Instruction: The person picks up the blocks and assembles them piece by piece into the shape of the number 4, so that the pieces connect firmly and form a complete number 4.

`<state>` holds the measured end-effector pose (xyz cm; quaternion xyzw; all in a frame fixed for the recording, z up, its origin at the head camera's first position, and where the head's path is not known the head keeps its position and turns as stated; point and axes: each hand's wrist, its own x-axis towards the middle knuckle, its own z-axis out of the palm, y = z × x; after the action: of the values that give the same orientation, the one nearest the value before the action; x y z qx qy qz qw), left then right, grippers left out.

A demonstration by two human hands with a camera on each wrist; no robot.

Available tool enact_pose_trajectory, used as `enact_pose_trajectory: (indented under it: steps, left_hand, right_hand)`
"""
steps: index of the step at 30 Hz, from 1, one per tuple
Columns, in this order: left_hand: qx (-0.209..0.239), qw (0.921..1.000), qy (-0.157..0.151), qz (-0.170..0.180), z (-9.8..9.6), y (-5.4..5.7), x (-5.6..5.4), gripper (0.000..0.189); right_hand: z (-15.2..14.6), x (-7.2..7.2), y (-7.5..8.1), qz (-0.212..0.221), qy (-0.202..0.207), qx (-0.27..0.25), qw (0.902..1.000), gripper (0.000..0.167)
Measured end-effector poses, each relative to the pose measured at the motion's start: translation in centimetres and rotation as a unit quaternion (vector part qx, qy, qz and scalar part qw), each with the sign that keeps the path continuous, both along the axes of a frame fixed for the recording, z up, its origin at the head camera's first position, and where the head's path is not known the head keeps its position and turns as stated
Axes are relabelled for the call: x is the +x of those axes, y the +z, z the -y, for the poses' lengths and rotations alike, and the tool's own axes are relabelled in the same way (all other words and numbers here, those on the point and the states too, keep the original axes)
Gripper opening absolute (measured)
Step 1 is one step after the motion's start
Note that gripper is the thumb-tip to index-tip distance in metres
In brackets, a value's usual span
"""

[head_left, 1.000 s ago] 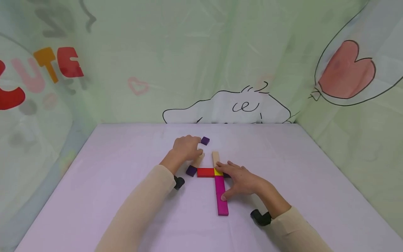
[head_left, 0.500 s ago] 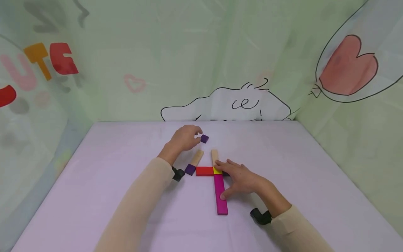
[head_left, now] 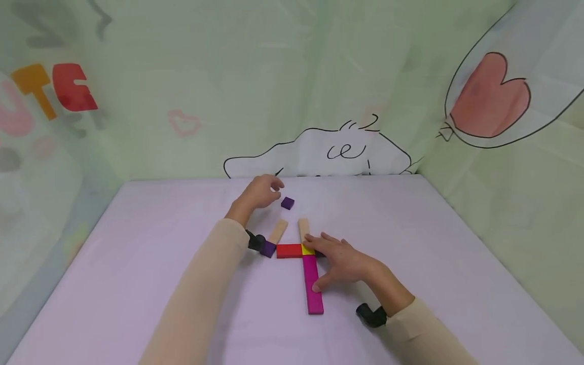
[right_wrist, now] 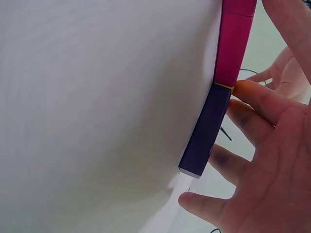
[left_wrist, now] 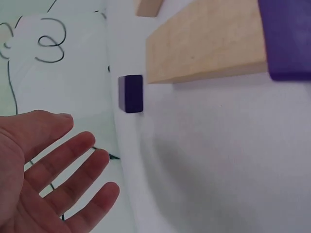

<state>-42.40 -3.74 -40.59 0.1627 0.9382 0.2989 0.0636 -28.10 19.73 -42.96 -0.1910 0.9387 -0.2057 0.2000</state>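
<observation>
My left hand (head_left: pixel 261 192) hovers with loose fingers beside a small purple block (head_left: pixel 287 203) at the back; nothing lies in its palm in the left wrist view. Nearer, a plain wooden block (head_left: pixel 278 231) slants up from a second purple block (head_left: pixel 268 249), partly overlapped by the wrist camera. A cross of blocks has a red block (head_left: pixel 289 251) at left, a yellow block (head_left: pixel 306 251) in the middle, an upright plain block (head_left: pixel 303 228) behind and magenta blocks (head_left: pixel 313 299) in front. Spread over its right side, my right hand (head_left: pixel 344 261) has fingertips at the yellow and dark purple block (right_wrist: pixel 205 131).
A pale lilac cloth covers the table (head_left: pixel 388 213). Printed green curtains (head_left: pixel 205 76) hang behind and on both sides. Black wrist cameras (head_left: pixel 371 315) sit under both wrists, the left one close to the slanted blocks.
My left hand has drawn away from the slanted wooden block and moved back past the small purple block. My right hand keeps its place on the cross. The head view has turned slightly right.
</observation>
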Motion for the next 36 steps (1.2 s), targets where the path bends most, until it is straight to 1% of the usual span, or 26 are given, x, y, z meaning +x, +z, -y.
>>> enact_pose_trajectory:
  steps: [4,7,10,12,17,22,25,29,36]
  left_hand:
    - [-0.039,0.9986,-0.036,0.004,-1.1,-0.5,-0.5,0.037]
    - [-0.066,0.9965,-0.051,0.014,-1.6,-0.8,-0.7,0.039]
    - [-0.070,0.9955,-0.052,0.037,-1.8,-1.1,-0.7,0.042]
    - [-0.073,0.9952,-0.051,0.043,-1.9,-1.2,-0.7,0.043]
    - [-0.100,0.9940,-0.041,0.018,-2.0,-1.4,-0.9,0.041]
    - [-0.122,0.9919,-0.034,0.007,-2.3,-1.6,-1.0,0.037]
    - [-0.133,0.9901,-0.044,-0.003,-2.3,-1.6,-0.9,0.033]
    - [-0.137,0.9889,-0.057,-0.006,-2.3,-1.5,-0.8,0.028]
    - [-0.142,0.9881,-0.058,-0.001,-2.1,-1.2,-0.8,0.032]
  right_hand:
    - [-0.1,0.2,0.1,0.002,-0.003,-0.001,1.0000,0.100]
    - [0.0,0.3,0.1,0.006,0.000,-0.008,1.0000,0.100]
    - [0.2,0.5,0.0,0.007,0.004,-0.011,0.9999,0.099]
    - [0.2,0.5,0.1,0.004,0.005,-0.010,0.9999,0.099]
    - [0.1,0.6,0.2,-0.003,0.005,-0.007,1.0000,0.099]
    - [0.0,0.6,0.3,-0.001,0.002,-0.007,1.0000,0.099]
    - [0.0,0.7,0.3,0.000,-0.002,-0.006,1.0000,0.100]
    - [0.0,0.8,0.3,0.002,-0.008,-0.004,1.0000,0.101]
    - [0.0,0.5,0.1,-0.003,0.001,0.003,1.0000,0.099]
